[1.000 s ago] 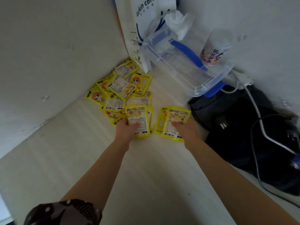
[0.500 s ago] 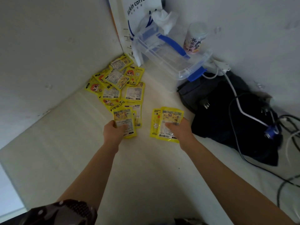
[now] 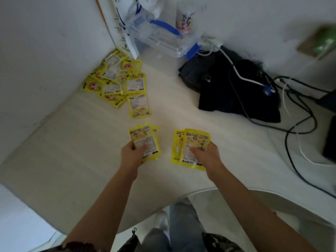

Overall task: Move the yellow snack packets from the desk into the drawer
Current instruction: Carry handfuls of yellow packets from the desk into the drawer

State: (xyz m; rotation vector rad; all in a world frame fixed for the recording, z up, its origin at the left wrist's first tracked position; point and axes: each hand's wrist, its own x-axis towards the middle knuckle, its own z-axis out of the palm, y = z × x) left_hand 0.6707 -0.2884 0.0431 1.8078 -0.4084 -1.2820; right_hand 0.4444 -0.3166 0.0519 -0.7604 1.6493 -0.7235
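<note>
A heap of flat, shiny yellow packets (image 3: 116, 79) lies in the far left corner of the pale worktop (image 3: 72, 151), some half hidden under others. The left hand (image 3: 132, 155) has its grip pinched on a few packets (image 3: 145, 140); how many is hard to tell. The right hand (image 3: 209, 155) pinches two more (image 3: 189, 146). A soft black cloth (image 3: 236, 91) lies right, under thin cables; the drawer is not seen

Bare forearms; dark patterned short sleeves (image 3: 81, 247); blue-grey jeans (image 3: 183, 226); pale shoe (image 3: 161, 220).
</note>
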